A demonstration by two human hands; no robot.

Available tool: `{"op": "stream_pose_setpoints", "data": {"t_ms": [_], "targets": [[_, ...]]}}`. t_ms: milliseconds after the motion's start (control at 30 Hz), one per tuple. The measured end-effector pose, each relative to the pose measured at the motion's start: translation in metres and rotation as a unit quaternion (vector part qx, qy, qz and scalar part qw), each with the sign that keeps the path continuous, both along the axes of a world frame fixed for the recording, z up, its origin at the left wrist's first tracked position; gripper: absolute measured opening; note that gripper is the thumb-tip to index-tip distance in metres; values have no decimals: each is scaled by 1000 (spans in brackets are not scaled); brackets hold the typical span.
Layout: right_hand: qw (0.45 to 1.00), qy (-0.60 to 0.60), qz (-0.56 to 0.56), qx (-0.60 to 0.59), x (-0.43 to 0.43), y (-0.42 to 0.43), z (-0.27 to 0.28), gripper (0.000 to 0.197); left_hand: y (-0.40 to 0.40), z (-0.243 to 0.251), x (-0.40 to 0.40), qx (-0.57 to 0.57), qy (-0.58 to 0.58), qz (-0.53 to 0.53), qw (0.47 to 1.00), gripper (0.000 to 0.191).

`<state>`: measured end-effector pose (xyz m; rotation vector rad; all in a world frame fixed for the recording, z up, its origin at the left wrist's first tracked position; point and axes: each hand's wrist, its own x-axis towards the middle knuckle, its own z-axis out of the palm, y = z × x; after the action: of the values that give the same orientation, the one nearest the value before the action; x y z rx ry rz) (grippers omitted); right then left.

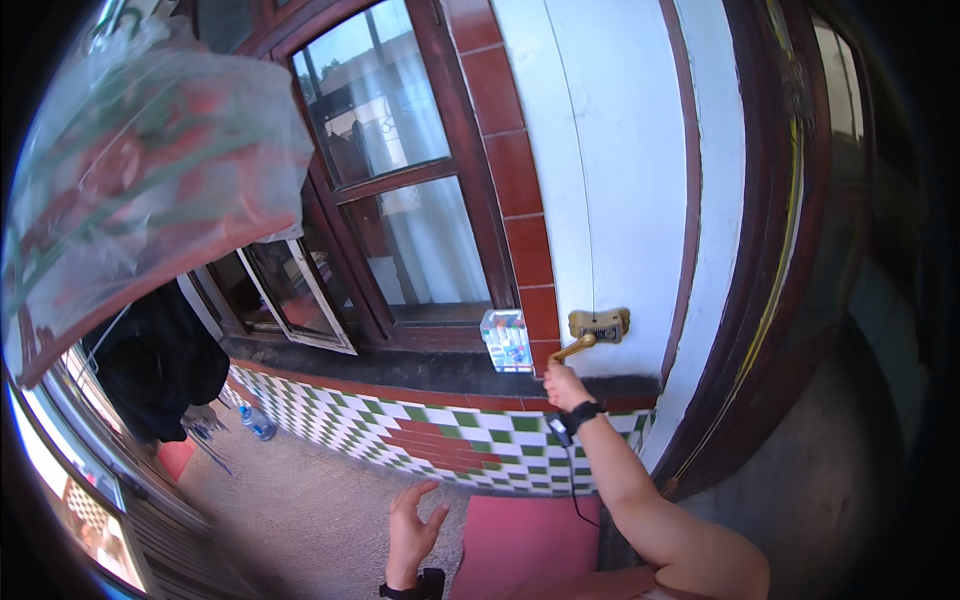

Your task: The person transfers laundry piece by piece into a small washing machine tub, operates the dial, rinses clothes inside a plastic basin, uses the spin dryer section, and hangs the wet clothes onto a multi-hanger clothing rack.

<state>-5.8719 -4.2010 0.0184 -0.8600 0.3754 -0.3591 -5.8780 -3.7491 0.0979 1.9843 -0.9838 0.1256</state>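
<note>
My right hand (pixel 562 386) is closed around the end of a brass-coloured hand crank (pixel 576 348). The crank belongs to a winder (pixel 600 325) fixed low on the white wall, and a thin cable (pixel 585 195) runs straight up the wall from it. Lower down, my left hand (pixel 411 521) hangs in the air with fingers apart and nothing in it. A clear plastic box of small packets (pixel 506 341) stands on the dark window ledge (pixel 420 371), just left of my right hand.
Clear plastic sheeting over something red and green (pixel 157 165) hangs at upper left, near dark clothing (pixel 150 367). A small window pane (pixel 300 296) stands ajar over the ledge. A blue water bottle (pixel 257 424) is on the floor. A doorway frame (pixel 780 225) rises at right.
</note>
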Motion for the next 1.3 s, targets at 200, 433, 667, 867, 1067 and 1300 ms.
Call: {"op": "stream_pose_setpoints", "data": {"t_ms": [200, 433, 667, 867, 1067, 1300], "targets": [[919, 167, -336, -118, -122, -54, -2, 48, 11, -13, 6, 29, 20, 13, 999, 44], [979, 21, -177, -102, -4, 24, 127, 47, -7, -9, 7, 27, 49, 12, 998, 42], [935, 219, -248, -131, -75, -39, -60, 50, -23, 3, 8, 24, 24, -36, 999, 42], [917, 70, -369, -131, -101, -36, 96, 49, -1, -10, 14, 41, 36, -17, 998, 43], [979, 108, -123, -119, 19, 9, 46, 48, -13, -5, 9, 34, 48, -31, 998, 43], [919, 175, -350, -47, -100, -50, -26, 47, -1, -2, 14, 52, 40, -24, 998, 43]]}}
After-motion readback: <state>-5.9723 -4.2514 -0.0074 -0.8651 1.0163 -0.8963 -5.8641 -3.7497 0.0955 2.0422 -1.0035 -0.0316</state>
